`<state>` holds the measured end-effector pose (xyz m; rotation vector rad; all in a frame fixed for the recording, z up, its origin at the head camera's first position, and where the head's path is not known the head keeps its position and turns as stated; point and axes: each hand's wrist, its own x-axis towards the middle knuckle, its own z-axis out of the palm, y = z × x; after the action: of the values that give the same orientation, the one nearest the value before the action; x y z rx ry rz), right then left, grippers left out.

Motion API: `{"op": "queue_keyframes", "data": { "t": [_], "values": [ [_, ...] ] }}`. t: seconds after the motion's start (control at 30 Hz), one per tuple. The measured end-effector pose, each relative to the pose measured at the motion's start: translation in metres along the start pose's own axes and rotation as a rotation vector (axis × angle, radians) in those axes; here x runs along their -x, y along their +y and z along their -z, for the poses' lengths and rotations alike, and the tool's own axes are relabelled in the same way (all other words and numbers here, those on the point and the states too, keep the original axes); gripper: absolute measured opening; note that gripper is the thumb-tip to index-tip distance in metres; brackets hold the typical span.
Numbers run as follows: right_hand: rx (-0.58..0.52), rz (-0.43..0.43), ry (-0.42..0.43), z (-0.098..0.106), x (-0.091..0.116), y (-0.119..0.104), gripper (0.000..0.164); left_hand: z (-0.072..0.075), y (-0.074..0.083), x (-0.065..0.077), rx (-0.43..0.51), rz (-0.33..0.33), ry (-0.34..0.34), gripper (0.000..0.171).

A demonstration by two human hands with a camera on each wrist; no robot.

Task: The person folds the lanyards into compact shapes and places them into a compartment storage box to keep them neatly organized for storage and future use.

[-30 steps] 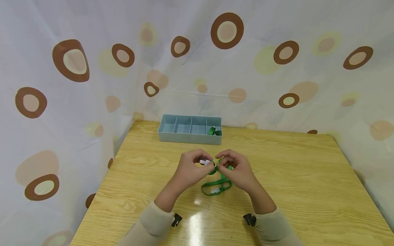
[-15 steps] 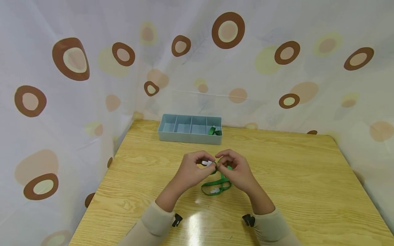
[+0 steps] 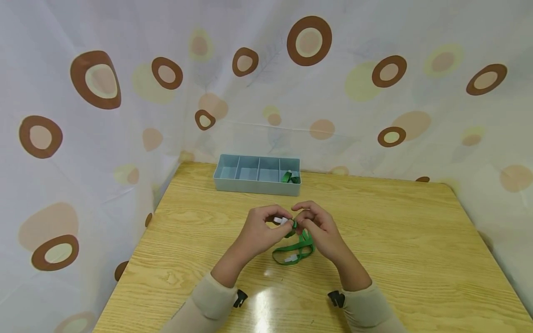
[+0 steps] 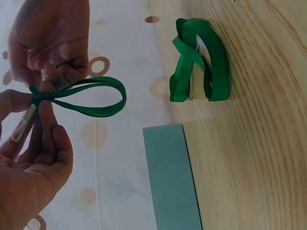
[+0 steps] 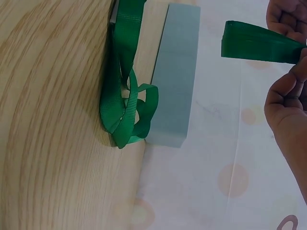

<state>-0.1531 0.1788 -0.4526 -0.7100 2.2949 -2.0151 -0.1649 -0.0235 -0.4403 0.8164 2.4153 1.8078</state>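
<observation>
My left hand point(image 3: 264, 229) pinches a folded green lanyard point(image 4: 103, 112) just beside its white plastic clip point(image 4: 23, 125). The strap hangs from the fingers as a flattened loop, above the table. My right hand point(image 3: 320, 229) faces it, fingers curled and the tips pinching the gathered strap close to the left fingertips. In the right wrist view the loop point(image 5: 256, 43) shows side-on, with its gathered end partly hidden by the fingers. Below the hands a second green lanyard point(image 3: 287, 248) lies loosely looped on the table, with a white clip point(image 3: 290, 258).
A blue-grey tray point(image 3: 257, 187) with several compartments stands at the back of the wooden table point(image 3: 395, 240). Its right compartment contains green lanyards point(image 3: 287, 176). A patterned curtain point(image 3: 266, 92) hangs behind the table and along its sides.
My left hand has shifted slightly right with the lanyard. The right thumb and fingers have changed their place on the strap, and more green now shows between the hands.
</observation>
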Motion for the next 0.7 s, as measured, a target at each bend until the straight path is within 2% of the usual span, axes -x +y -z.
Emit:
{"op": "queue_keyframes", "data": {
  "t": [0.27,0.47,0.53,0.7],
  "values": [
    [-0.024,-0.002,-0.015,0.0015,0.0016,0.0026,0.027,-0.0014,-0.0010,0.0006,-0.004,-0.049,-0.021,0.010],
    [-0.041,0.008,-0.047,0.0023,0.0031,0.0030,0.026,0.0005,-0.0006,0.0014,-0.031,-0.029,-0.032,0.005],
    [0.003,0.024,-0.047,0.0027,0.0033,0.0041,0.025,0.0012,0.0002,0.0017,-0.035,-0.023,-0.032,0.006],
    [0.217,0.109,-0.039,0.0072,0.0037,0.0072,0.027,0.0016,0.0015,0.0022,-0.030,-0.046,-0.037,0.008]
  ]
}}
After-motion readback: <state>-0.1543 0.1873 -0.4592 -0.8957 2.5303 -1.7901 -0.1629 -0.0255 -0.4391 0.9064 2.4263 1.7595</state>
